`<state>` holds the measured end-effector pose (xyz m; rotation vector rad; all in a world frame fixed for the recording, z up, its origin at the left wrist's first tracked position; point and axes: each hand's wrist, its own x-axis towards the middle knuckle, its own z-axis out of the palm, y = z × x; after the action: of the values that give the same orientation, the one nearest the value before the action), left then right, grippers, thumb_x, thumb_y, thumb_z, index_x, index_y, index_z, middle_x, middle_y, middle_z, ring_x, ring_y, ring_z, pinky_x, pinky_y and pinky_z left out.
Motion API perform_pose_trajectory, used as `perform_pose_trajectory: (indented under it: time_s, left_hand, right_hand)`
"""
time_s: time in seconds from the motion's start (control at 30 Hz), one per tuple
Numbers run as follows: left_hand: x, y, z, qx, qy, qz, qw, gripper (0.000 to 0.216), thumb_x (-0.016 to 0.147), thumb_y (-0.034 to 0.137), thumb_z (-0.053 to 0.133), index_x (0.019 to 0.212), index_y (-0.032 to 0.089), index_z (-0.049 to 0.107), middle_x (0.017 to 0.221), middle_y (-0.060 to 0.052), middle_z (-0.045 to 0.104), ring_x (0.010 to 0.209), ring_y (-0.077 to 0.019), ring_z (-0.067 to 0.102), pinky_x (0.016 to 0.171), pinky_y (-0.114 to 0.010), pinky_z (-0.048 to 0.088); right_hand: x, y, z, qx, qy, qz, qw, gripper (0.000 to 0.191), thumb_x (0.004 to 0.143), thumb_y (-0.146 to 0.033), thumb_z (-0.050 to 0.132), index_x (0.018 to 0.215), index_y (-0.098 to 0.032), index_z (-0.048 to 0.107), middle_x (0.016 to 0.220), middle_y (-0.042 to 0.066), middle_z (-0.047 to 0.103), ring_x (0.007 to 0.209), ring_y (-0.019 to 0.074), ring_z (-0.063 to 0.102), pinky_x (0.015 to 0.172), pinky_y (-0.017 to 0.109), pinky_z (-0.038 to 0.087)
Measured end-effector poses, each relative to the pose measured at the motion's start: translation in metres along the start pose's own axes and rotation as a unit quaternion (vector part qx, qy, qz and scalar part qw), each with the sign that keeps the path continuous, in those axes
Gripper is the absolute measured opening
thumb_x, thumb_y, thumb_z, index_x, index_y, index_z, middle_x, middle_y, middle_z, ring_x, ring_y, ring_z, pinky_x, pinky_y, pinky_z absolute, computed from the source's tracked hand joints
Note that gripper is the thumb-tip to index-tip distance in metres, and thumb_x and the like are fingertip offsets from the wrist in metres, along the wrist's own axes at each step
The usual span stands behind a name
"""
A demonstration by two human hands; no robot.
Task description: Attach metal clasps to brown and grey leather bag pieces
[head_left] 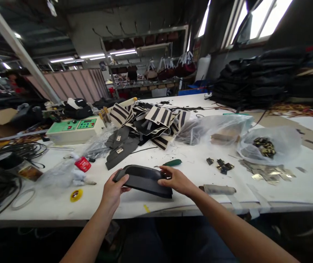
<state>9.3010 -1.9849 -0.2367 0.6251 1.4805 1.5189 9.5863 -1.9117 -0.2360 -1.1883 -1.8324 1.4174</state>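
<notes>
Between my two hands, above the front of the white table, is a black curved piece (142,179) that looks like leather, with a rounded upper edge. My left hand (115,186) grips its left end, thumb on the near face. At the right end my right hand (177,179) pinches it between thumb and fingers. Just behind it lies a tool with a green handle (173,163). A grey wrapped rod (219,189) rests to the right of my right hand, and a roll of yellow tape (76,195) sits left of my left hand.
Dark and striped fabric pieces (159,118) are heaped behind. A green-topped control box (75,129) stands back left. At right are small dark metal parts (223,167), flat metal plates (268,172) and a clear bag (285,146) of brass-coloured parts. Black bags (255,80) are stacked behind.
</notes>
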Motion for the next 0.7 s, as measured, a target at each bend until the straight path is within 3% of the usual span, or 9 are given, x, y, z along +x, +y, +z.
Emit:
perform_pose_trajectory:
  time_s: [0.17,0.23,0.33,0.4,0.5,0.6,0.7]
  left_hand:
    - [0.034,0.005,-0.034,0.015,0.014,0.004,1.0,0.051,0.071,0.019,0.089,0.117,0.016,0.066,0.093,-0.006,0.071,0.064,-0.0158,0.069,0.046,-0.029,0.062]
    - [0.039,0.012,-0.037,0.028,-0.001,0.016,0.999,0.055,0.069,0.019,0.09,0.119,0.017,0.066,0.095,-0.007,0.072,0.064,-0.0169,0.07,0.047,-0.031,0.062]
    - [0.03,0.031,-0.032,0.045,-0.004,0.065,0.997,0.063,0.071,0.025,0.089,0.129,0.024,0.065,0.108,-0.006,0.072,0.071,-0.0174,0.072,0.052,-0.03,0.063]
    - [0.012,0.046,-0.024,0.096,0.03,0.134,0.986,0.066,0.075,0.031,0.088,0.135,0.029,0.063,0.117,-0.006,0.072,0.08,-0.0191,0.074,0.059,-0.03,0.064]
    - [-0.023,0.061,-0.014,0.25,0.074,0.305,0.916,0.067,0.074,0.035,0.089,0.137,0.029,0.065,0.126,-0.009,0.073,0.104,-0.0282,0.074,0.085,-0.039,0.064]
    - [-0.049,0.055,-0.007,0.323,-0.034,0.405,0.855,0.045,0.076,0.03,0.087,0.12,0.027,0.076,0.115,-0.011,0.08,0.107,-0.0334,0.074,0.1,-0.049,0.056]
    - [-0.057,0.03,-0.001,0.417,-0.134,0.512,0.739,0.034,0.088,0.02,0.071,0.119,0.033,0.077,0.114,-0.007,0.081,0.104,-0.0323,0.074,0.094,-0.049,0.054]
  right_hand:
    - [-0.015,0.026,0.022,0.018,0.038,0.019,0.999,0.063,0.079,-0.041,0.077,0.134,-0.012,0.063,0.116,0.015,0.072,0.097,0.025,0.073,0.092,0.042,0.059]
    - [-0.02,0.029,0.025,0.011,0.06,0.018,0.998,0.063,0.079,-0.042,0.076,0.133,-0.012,0.063,0.116,0.015,0.071,0.099,0.0254,0.071,0.094,0.043,0.058]
    - [-0.023,0.014,0.028,-0.033,0.119,-0.024,0.992,0.065,0.078,-0.041,0.079,0.136,-0.018,0.062,0.128,0.014,0.066,0.112,0.0274,0.066,0.095,0.044,0.055]
    - [-0.024,-0.009,0.033,-0.057,0.159,-0.067,0.983,0.06,0.079,-0.039,0.08,0.133,-0.022,0.064,0.13,0.011,0.065,0.11,0.0266,0.065,0.091,0.042,0.055]
    - [-0.024,-0.05,0.046,0.06,0.116,-0.065,0.989,0.056,0.085,-0.049,0.076,0.131,-0.02,0.065,0.12,0.011,0.069,0.099,0.0244,0.068,0.085,0.039,0.055]
    - [-0.021,-0.079,0.063,0.279,-0.006,-0.02,0.96,0.066,0.088,-0.063,0.069,0.135,-0.017,0.062,0.115,0.012,0.072,0.099,0.0255,0.07,0.082,0.037,0.057]
    - [-0.008,-0.082,0.076,0.35,-0.046,0.004,0.935,0.062,0.082,-0.054,0.078,0.13,-0.016,0.066,0.11,0.009,0.074,0.101,0.0241,0.07,0.085,0.033,0.057]
